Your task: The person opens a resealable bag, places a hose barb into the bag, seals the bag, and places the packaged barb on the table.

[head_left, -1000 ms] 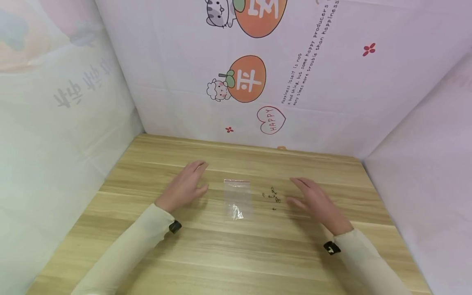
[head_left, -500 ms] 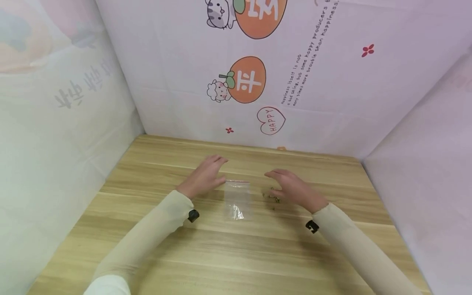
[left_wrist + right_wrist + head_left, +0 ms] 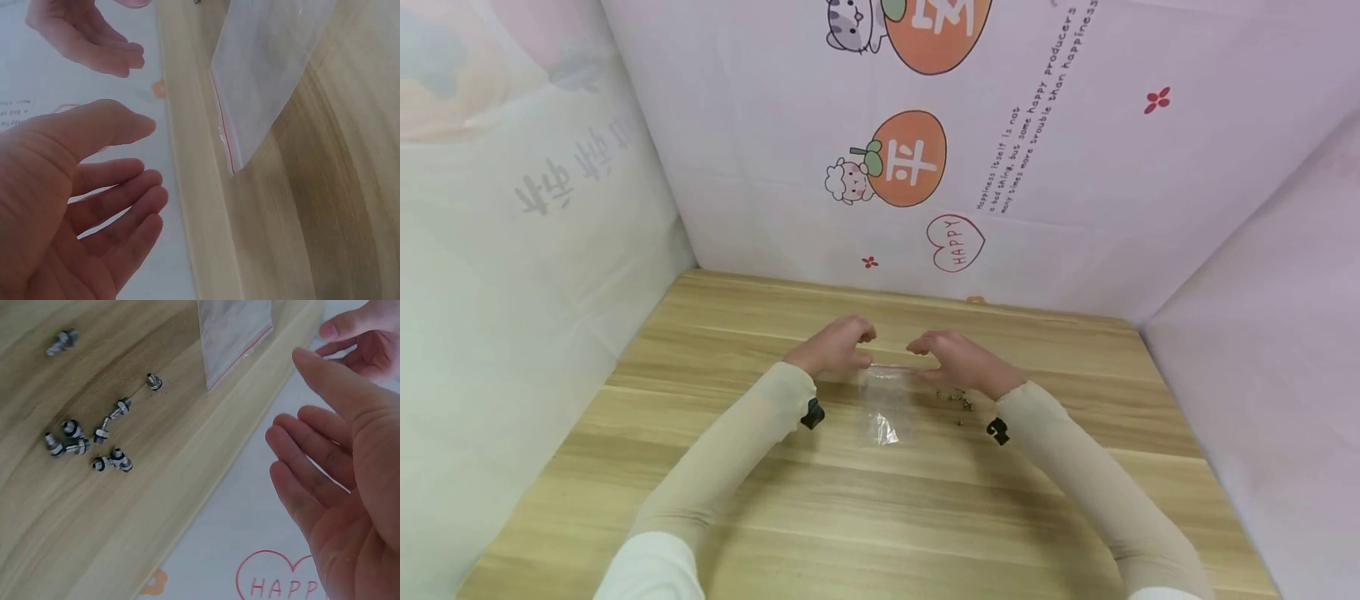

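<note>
A clear zip bag [image 3: 886, 408] with a red line along its seal lies flat on the wooden table. By the bag's top left corner is my left hand [image 3: 837, 347], its fingers loosely bent and holding nothing. My right hand [image 3: 962, 360] hovers near the top right corner, also with nothing in it. In both wrist views the fingers stand apart from the bag [image 3: 269, 69]. Several small metal fittings with dark rings [image 3: 119, 407] lie scattered right of the bag, partly below my right hand in the head view.
The wooden table [image 3: 850, 517] meets a printed white cloth wall [image 3: 760, 167] at the back. Similar cloth walls rise on the left [image 3: 535, 292] and right [image 3: 1262, 333]. A small black device [image 3: 812, 413] sits at the left wrist, another [image 3: 997, 431] at the right.
Both hands have moved inward from the sides to the top of the bag. The right hand has passed over the metal fittings. Bag and fittings lie where they were.
</note>
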A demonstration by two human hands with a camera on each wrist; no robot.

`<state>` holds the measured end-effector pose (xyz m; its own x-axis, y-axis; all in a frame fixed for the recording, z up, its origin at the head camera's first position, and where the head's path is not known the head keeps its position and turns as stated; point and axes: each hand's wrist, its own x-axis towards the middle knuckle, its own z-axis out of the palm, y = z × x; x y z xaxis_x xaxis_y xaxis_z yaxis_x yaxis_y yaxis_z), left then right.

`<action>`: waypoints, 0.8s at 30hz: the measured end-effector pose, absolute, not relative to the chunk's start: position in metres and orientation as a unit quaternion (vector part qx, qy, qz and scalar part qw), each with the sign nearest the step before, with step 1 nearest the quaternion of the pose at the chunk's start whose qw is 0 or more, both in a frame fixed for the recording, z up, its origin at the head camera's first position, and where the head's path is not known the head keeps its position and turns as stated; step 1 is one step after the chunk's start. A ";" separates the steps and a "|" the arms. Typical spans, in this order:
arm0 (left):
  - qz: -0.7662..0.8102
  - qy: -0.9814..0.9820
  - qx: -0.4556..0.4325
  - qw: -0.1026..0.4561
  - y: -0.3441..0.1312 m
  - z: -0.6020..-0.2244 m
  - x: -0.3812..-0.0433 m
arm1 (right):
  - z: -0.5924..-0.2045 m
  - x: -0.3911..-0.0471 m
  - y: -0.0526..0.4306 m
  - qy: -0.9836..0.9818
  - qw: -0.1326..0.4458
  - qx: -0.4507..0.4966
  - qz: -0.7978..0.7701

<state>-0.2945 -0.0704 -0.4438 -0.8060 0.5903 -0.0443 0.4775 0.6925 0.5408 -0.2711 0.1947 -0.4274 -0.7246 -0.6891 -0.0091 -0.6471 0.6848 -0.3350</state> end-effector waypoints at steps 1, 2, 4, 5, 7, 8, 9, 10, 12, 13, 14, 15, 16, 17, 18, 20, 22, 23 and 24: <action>0.261 0.913 0.292 0.115 -0.070 -0.445 -0.297 | -0.429 -0.274 0.193 0.915 0.075 -0.365 -0.158; 0.262 0.912 0.291 0.122 -0.070 -0.445 -0.299 | -0.431 -0.277 0.192 0.914 0.084 -0.362 -0.161; 0.258 0.913 0.286 0.135 -0.071 -0.447 -0.301 | -0.434 -0.282 0.189 0.914 0.101 -0.355 -0.167; 0.256 0.914 0.283 0.140 -0.071 -0.448 -0.302 | -0.436 -0.285 0.187 0.915 0.106 -0.352 -0.168; 0.257 0.915 0.272 0.150 -0.071 -0.450 -0.303 | -0.440 -0.289 0.184 0.916 0.117 -0.344 -0.171; 0.261 0.915 0.265 0.157 -0.071 -0.451 -0.303 | -0.442 -0.291 0.183 0.916 0.122 -0.340 -0.174; 0.263 0.915 0.258 0.162 -0.072 -0.452 -0.303 | -0.444 -0.292 0.182 0.916 0.124 -0.338 -0.175; 0.266 0.916 0.252 0.167 -0.072 -0.454 -0.303 | -0.447 -0.294 0.180 0.917 0.126 -0.336 -0.175; 0.272 0.915 0.242 0.175 -0.074 -0.457 -0.303 | -0.451 -0.297 0.178 0.918 0.130 -0.330 -0.177; 0.275 0.914 0.238 0.177 -0.074 -0.459 -0.303 | -0.452 -0.298 0.177 0.918 0.130 -0.329 -0.177; 0.278 0.914 0.236 0.178 -0.075 -0.461 -0.303 | -0.454 -0.299 0.176 0.919 0.130 -0.326 -0.178; 0.283 0.913 0.236 0.177 -0.075 -0.463 -0.303 | -0.456 -0.300 0.175 0.920 0.130 -0.323 -0.178; 0.287 0.911 0.236 0.177 -0.076 -0.465 -0.303 | -0.458 -0.300 0.174 0.921 0.132 -0.318 -0.180; 0.293 0.910 0.236 0.177 -0.076 -0.467 -0.302 | -0.460 -0.300 0.174 0.922 0.134 -0.313 -0.185; 0.299 0.907 0.237 0.176 -0.077 -0.469 -0.302 | -0.462 -0.301 0.173 0.922 0.136 -0.310 -0.189; 0.310 0.903 0.240 0.175 -0.077 -0.472 -0.302 | -0.466 -0.301 0.173 0.922 0.139 -0.303 -0.199; 0.315 0.900 0.244 0.174 -0.077 -0.474 -0.302 | -0.469 -0.301 0.173 0.920 0.138 -0.304 -0.205; 0.317 0.899 0.246 0.172 -0.077 -0.476 -0.302 | -0.471 -0.301 0.172 0.920 0.135 -0.304 -0.207; 0.319 0.898 0.250 0.171 -0.076 -0.477 -0.303 | -0.472 -0.301 0.172 0.919 0.132 -0.306 -0.208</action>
<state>-0.3026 -0.0764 -0.4773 -0.8167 0.5580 -0.1470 0.3407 0.6719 0.6576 -0.3005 0.1721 -0.4724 -0.7773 -0.6184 -0.1156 -0.5081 0.7255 -0.4642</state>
